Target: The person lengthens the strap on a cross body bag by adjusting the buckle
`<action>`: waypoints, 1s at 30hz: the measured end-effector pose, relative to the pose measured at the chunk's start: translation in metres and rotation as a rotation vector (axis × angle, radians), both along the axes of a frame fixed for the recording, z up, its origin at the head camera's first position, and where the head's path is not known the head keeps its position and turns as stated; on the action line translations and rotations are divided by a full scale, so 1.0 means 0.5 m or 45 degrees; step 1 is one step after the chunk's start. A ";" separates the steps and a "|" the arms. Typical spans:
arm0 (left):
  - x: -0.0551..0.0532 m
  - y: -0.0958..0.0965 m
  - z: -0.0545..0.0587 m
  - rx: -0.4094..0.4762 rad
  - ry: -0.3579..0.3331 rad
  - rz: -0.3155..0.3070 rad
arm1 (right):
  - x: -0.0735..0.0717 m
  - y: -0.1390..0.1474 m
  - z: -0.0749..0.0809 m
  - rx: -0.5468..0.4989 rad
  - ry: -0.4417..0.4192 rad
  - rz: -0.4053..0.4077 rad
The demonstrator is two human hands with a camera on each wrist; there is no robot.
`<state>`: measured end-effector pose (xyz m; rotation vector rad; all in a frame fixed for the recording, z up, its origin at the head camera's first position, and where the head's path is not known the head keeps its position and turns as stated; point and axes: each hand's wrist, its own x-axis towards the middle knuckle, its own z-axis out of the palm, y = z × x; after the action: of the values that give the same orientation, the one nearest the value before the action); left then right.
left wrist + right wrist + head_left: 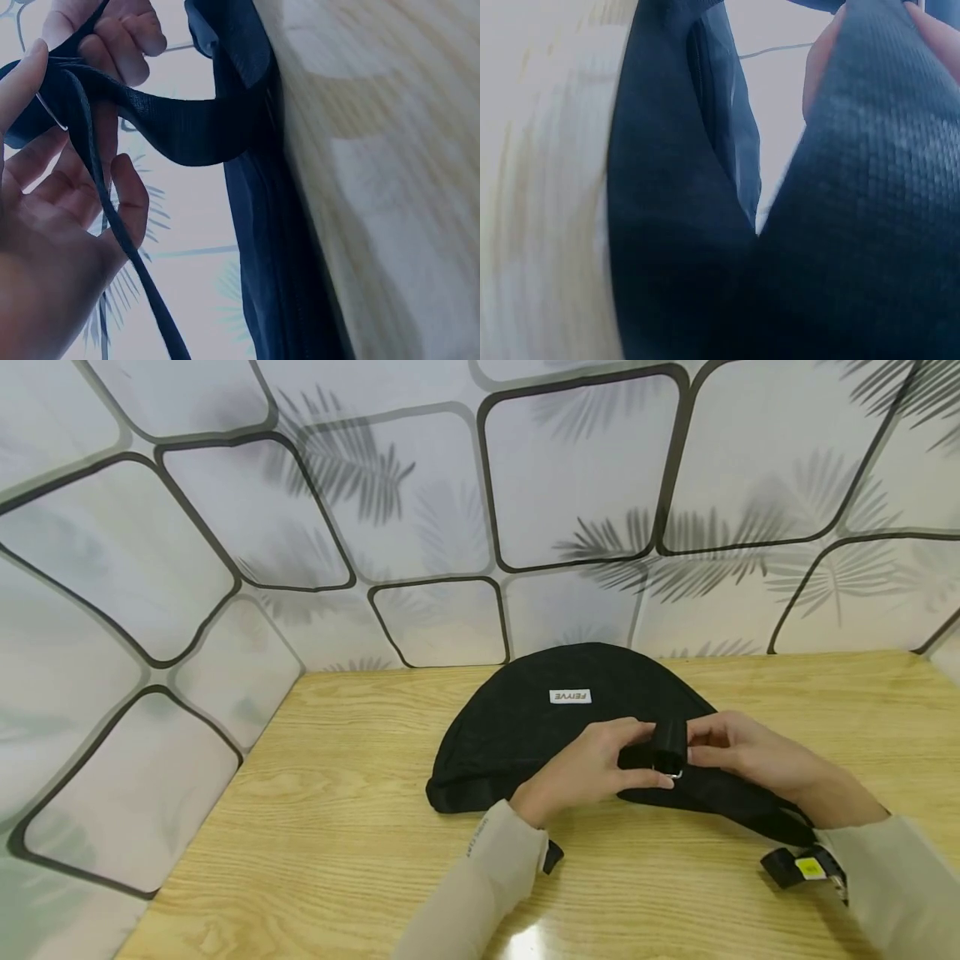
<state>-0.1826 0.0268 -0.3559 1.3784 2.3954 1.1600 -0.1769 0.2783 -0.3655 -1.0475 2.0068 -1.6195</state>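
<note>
A black half-moon fabric bag (pixel 517 727) with a small white label (pixel 570 697) lies on the table. Raised above its near edge is a black webbing strap (pixel 670 742) with a thin metal piece (pixel 677 775). My left hand (pixel 588 764) pinches the strap at this metal piece from the left. From the other side my right hand (pixel 753 758) pinches the strap between thumb and fingers. In the left wrist view a loop of the strap (pixel 187 127) hangs toward the bag. Close in the right wrist view, the strap (pixel 885 165) hides most of the right hand.
Beside the right sleeve lies a black strap end (pixel 783 868) with a yellow tag (pixel 810 868) and some metal. Another black end (pixel 552 857) pokes out by the left cuff. A patterned wall covering (pixel 577 468) stands behind the wooden table (pixel 337 827).
</note>
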 end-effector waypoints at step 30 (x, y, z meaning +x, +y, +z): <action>-0.008 -0.016 0.014 0.057 -0.092 0.088 | -0.006 0.028 -0.014 -0.039 0.133 0.006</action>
<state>-0.1865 0.0186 -0.3486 1.2527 2.3987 1.2659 -0.1799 0.2924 -0.3725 -1.1702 2.0499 -1.6286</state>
